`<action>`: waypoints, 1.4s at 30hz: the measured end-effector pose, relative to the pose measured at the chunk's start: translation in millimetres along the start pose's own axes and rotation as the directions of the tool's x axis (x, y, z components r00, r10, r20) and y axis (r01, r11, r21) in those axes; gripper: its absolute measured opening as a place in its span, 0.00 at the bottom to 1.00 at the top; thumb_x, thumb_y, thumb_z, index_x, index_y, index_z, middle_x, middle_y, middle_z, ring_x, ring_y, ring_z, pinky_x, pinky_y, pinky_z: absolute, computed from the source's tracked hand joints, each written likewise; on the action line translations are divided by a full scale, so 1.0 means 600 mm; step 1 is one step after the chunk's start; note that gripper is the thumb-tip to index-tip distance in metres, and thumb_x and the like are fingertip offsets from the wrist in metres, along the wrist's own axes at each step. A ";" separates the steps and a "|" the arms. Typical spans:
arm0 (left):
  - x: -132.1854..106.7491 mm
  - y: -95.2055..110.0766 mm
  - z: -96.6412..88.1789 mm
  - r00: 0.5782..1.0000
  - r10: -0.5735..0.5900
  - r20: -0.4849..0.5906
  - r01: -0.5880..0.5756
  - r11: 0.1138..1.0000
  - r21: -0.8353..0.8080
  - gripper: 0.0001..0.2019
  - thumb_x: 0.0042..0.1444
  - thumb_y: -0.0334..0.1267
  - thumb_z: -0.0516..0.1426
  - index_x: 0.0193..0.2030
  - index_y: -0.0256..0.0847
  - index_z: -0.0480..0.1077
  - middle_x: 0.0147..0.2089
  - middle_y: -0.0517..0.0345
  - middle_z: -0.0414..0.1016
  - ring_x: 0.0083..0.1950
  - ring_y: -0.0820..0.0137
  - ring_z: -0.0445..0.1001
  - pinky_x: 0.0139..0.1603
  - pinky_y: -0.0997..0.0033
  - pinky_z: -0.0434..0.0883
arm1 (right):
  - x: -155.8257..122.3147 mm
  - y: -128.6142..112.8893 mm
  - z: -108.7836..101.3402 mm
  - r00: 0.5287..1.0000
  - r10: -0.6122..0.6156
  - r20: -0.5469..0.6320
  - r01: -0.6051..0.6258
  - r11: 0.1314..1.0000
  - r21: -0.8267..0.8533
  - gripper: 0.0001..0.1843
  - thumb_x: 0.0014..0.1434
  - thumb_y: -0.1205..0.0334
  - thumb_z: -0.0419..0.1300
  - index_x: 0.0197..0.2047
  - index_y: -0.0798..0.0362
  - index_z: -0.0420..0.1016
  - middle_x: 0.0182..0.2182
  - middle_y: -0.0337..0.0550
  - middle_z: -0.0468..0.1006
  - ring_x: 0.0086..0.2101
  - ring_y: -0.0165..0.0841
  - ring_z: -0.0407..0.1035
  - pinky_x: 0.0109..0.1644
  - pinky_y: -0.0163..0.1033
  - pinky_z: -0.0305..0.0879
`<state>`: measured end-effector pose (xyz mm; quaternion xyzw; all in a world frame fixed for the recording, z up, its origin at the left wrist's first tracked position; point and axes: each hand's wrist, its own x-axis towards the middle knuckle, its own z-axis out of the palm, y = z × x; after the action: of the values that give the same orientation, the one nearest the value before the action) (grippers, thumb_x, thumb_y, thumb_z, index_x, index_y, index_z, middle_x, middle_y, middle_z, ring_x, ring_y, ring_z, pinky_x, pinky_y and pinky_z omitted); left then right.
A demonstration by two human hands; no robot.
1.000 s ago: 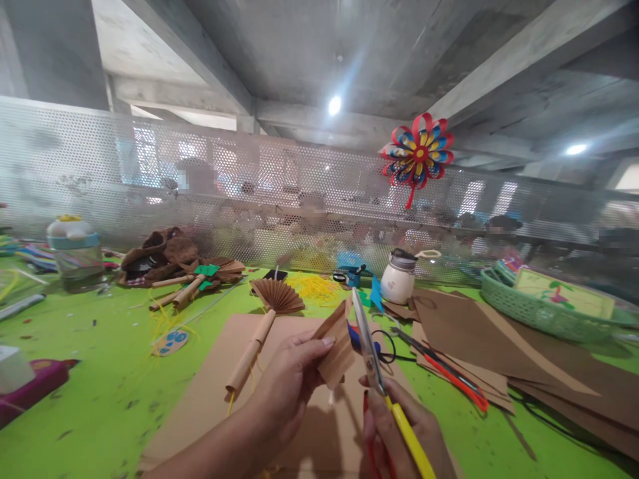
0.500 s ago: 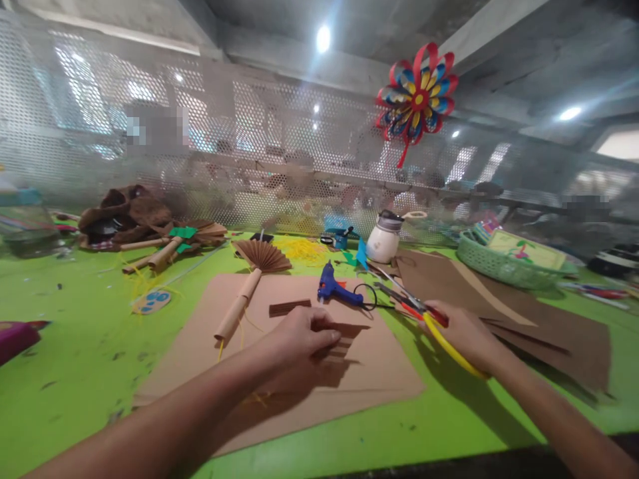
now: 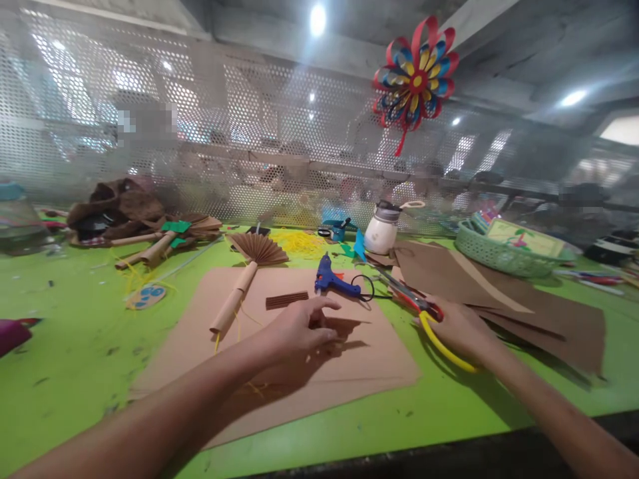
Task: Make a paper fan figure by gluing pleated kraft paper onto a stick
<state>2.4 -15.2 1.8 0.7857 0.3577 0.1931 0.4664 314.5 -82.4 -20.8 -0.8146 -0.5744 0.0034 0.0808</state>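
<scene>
— Both hands are lower than a second ago. Back then the left hand [image 3: 299, 327] held the pleated brown paper [image 3: 352, 326] up in a pinch, with the scissors [image 3: 414, 303] standing upright beside it.

— And now the paper is flat on the cardboard sheet [image 3: 379, 359]?

— Yes, near the middle of the sheet, just under that hand's fingertips. The fingers have loosened and are spread, hovering over it or barely brushing it. The index is stretched forward and nothing is pinched.

— What about the right hand [image 3: 462, 329]?

— It has swung out to the right edge of the cardboard, beside the loose brown paper sheets [image 3: 499, 293]. Its fingers are curled round the yellow handle, and the blades lie low, pointing towards the blue glue gun [image 3: 332, 283].

— So the cutting has stopped?

— That's how I read it. The blades are well apart from the paper. A second pleated strip [image 3: 286, 300] lies just beyond the left hand, near the paper fan [image 3: 257, 249].
</scene>
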 end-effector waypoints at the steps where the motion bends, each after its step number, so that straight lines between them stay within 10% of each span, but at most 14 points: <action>1: 0.001 -0.004 0.002 0.999 0.036 0.000 -0.036 0.999 0.016 0.23 0.51 0.33 0.55 0.56 0.40 0.64 0.37 0.56 0.76 0.35 0.69 0.75 0.33 0.71 0.70 | -0.001 0.000 0.005 1.000 -0.002 -0.008 0.001 1.000 -0.021 0.28 0.53 0.45 0.56 0.54 0.50 0.70 0.43 0.56 0.78 0.41 0.52 0.71 0.36 0.44 0.62; 9: 0.017 -0.016 -0.030 0.925 0.215 -0.312 -0.117 0.945 0.304 0.16 0.54 0.31 0.51 0.49 0.37 0.71 0.42 0.52 0.78 0.40 0.68 0.75 0.42 0.69 0.71 | -0.032 0.000 -0.013 0.978 -0.190 -0.086 0.164 0.955 -0.248 0.29 0.50 0.57 0.60 0.57 0.52 0.69 0.48 0.54 0.73 0.45 0.53 0.64 0.44 0.50 0.61; 15: 0.031 -0.036 -0.081 0.897 0.336 -0.286 -0.002 0.650 0.760 0.14 0.57 0.36 0.50 0.43 0.37 0.75 0.45 0.48 0.77 0.49 0.58 0.71 0.51 0.58 0.66 | -0.060 -0.100 -0.038 0.912 -0.396 -0.105 0.406 0.909 0.097 0.18 0.60 0.56 0.52 0.48 0.55 0.74 0.45 0.52 0.75 0.47 0.43 0.65 0.50 0.45 0.60; 27: 0.033 -0.051 -0.089 0.950 0.266 -0.165 0.007 0.508 0.861 0.14 0.58 0.37 0.48 0.32 0.37 0.74 0.34 0.48 0.75 0.41 0.60 0.71 0.47 0.59 0.64 | -0.036 -0.159 -0.025 0.866 -0.485 0.126 0.394 0.815 0.425 0.08 0.55 0.66 0.57 0.26 0.54 0.74 0.27 0.40 0.76 0.31 0.33 0.68 0.36 0.36 0.60; 42: 0.021 -0.056 -0.091 0.962 0.212 -0.174 0.043 0.510 0.859 0.09 0.51 0.29 0.50 0.28 0.38 0.72 0.32 0.48 0.75 0.34 0.62 0.71 0.35 0.65 0.63 | -0.017 -0.223 -0.033 0.780 -0.569 -0.259 0.624 0.678 0.389 0.09 0.58 0.67 0.55 0.32 0.53 0.76 0.31 0.44 0.76 0.35 0.36 0.67 0.40 0.40 0.60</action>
<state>-37.0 37.3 -1.2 0.8974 0.4240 0.1145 -0.0417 187.7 -51.0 16.0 -0.5387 -0.7852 0.0632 0.2988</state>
